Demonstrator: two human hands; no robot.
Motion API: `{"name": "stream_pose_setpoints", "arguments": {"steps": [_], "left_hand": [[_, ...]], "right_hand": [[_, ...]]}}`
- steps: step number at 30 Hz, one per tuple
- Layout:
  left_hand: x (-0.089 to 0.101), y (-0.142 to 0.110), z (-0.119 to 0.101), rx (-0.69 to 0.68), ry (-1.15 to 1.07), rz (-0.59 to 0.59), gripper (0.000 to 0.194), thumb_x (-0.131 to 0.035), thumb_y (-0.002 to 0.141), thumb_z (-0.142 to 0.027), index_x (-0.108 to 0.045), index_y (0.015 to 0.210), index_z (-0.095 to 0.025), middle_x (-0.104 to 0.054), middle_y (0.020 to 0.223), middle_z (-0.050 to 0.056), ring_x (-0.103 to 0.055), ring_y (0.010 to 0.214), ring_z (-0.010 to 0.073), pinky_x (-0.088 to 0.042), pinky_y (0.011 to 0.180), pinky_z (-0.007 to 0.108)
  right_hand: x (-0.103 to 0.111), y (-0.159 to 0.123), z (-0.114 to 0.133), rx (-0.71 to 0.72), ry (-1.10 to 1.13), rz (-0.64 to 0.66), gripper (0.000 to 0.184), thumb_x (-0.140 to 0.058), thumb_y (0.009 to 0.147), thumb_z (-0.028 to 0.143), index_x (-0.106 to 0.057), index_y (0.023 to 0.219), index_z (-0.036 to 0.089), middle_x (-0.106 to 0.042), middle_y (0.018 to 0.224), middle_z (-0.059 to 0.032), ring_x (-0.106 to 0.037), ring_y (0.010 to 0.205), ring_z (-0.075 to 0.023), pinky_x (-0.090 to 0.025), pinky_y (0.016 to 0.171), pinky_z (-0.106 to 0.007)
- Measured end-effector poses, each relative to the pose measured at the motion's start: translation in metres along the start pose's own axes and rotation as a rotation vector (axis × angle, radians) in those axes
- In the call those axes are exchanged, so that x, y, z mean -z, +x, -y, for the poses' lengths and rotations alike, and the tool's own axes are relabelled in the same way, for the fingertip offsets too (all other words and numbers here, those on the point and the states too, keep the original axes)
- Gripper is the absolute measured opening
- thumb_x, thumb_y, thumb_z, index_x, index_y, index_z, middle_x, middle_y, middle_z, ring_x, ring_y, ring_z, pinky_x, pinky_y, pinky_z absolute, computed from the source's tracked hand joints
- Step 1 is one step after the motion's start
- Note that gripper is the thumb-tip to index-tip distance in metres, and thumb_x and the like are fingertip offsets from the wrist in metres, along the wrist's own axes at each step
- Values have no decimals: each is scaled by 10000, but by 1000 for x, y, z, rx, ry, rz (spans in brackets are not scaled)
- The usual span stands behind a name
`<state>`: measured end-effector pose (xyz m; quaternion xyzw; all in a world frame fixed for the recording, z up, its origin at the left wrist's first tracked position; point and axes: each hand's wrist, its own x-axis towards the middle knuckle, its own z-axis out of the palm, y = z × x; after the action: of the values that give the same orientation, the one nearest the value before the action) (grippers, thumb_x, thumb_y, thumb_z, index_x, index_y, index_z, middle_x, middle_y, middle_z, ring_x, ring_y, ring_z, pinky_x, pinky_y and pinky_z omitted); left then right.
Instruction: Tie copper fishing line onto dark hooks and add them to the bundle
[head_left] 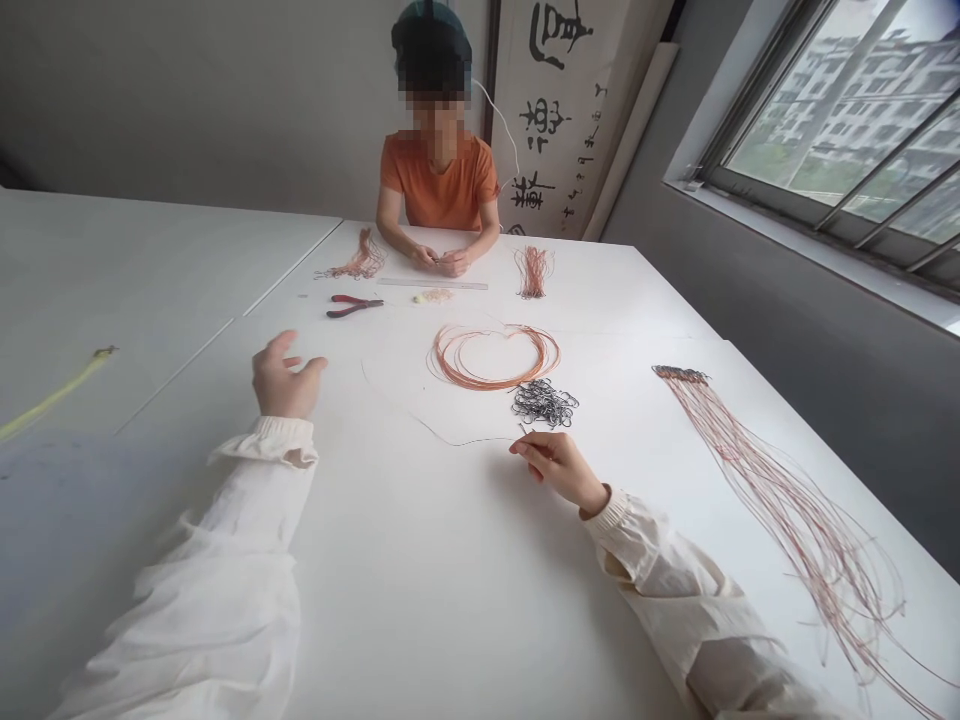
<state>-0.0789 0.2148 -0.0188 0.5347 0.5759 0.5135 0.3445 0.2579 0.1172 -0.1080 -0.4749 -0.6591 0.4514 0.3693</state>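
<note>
While between the thumb and fingertips of the right hand (561, 470), a thin dark wire (442, 432): hand closed in a firm-looking pinch near one end, the rest in a long, shallow curve away to the left, flat on the white desk (420, 570). Just beyond the pinch, a loose heap of small dark wire hooks (544, 403), near the fingertips but apart from them. Directly past the heap, a coil of copper-coloured wire (495, 357) in wide, loose rings.

Off to the left, the left hand (285, 375), open, palm down, fingers spread and holding nothing; nearest to it, the far end of the thin wire and the coil. Whether its fingers touch the desk, impossible to tell. Gathered white cuffs at both wrists.

To the right, a long sheaf of reddish wires (787, 530) fanning down the desk from a dark, bunched end. Farther off, red-handled pliers (352, 305), a long ruler (431, 284), and two smaller bundles of reddish wire (360, 258) (532, 272), one on either side of the ruler. Across the desk, a person in an orange T-shirt (439, 185), with both hands (436, 261) close together just behind the ruler, whatever lies between them too small to tell. Behind that person, a calligraphy scroll (555, 110); to the right, a window (840, 130).
</note>
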Motion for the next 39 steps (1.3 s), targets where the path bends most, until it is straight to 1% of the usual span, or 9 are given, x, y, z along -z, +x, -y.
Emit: {"name": "stream_pose_setpoints", "arguments": {"steps": [4, 5, 6, 8, 11, 16, 23, 28, 39], "left_hand": [[-56, -52, -8, -163, 135, 338, 192, -711, 770, -252, -697, 949, -185, -673, 846, 1, -557, 583, 106, -475, 611, 250], [-74, -67, -9, -227, 170, 485, 159, -692, 771, -231, -714, 921, -183, -685, 829, 5, -569, 568, 109, -475, 596, 248], [-91, -81, -8, -416, 273, 672, 169, -597, 826, -192, -709, 952, -181, -689, 855, 22, -587, 595, 113, -473, 604, 244], [-120, -101, -5, -517, 309, 751, 187, -551, 792, -86, -708, 818, -186, -664, 726, 8, -591, 630, 130, -452, 618, 242], [-141, -103, 5, -572, 332, 731, 198, -541, 804, -77, -695, 738, -183, -640, 654, 6, -575, 612, 133, -437, 604, 241], [-140, -83, 30, -578, 358, 574, 276, -520, 913, -202, -718, 723, -174, -618, 619, 12, -540, 548, 119, -443, 589, 242], [-140, -79, 52, -580, 364, 389, 199, -602, 892, -289, -776, 934, -202, -643, 839, 65, -586, 787, 176, -484, 760, 310], [-147, -72, 58, -553, 322, 370, 209, -599, 894, -299, -779, 907, -194, -631, 791, 61, -575, 781, 175, -490, 716, 297], [-146, -72, 59, -461, 242, 402, 224, -605, 888, -315, -774, 875, -169, -629, 749, 46, -532, 632, 124, -449, 594, 246]], "right_hand": [[-21, -3, 1, 101, -97, -29, 276, -487, 960, 346, -685, 898, 164, -505, 538, 25, -438, 478, -104, -367, 504, -236], [-25, -4, 2, 131, -123, -38, 265, -483, 961, 331, -680, 889, 171, -513, 553, 24, -438, 489, -105, -370, 511, -236], [-27, -5, 3, 161, -150, -52, 259, -478, 962, 317, -672, 868, 175, -519, 564, 22, -440, 498, -106, -374, 518, -237], [-28, -7, 2, 214, -204, -97, 266, -464, 964, 294, -650, 815, 177, -525, 579, 16, -447, 514, -112, -385, 532, -241], [-19, -3, -6, 279, -289, -215, 246, -458, 963, 281, -646, 844, 176, -576, 666, -17, -508, 600, -141, -431, 592, -263], [0, 15, -26, 347, -484, -397, 242, -472, 954, 232, -674, 1076, 179, -630, 869, -91, -550, 808, -215, -427, 806, -386], [4, 32, -36, 391, -707, -339, 181, -559, 947, 228, -724, 1021, 245, -638, 817, -54, -543, 807, -205, -341, 818, -380], [9, 36, -42, 351, -750, -359, 156, -555, 948, 215, -710, 925, 217, -627, 782, -40, -552, 791, -193, -341, 802, -353], [30, 43, -60, 274, -720, -453, 250, -494, 925, 145, -721, 1005, 211, -658, 895, -71, -585, 860, -217, -348, 816, -366]]}}
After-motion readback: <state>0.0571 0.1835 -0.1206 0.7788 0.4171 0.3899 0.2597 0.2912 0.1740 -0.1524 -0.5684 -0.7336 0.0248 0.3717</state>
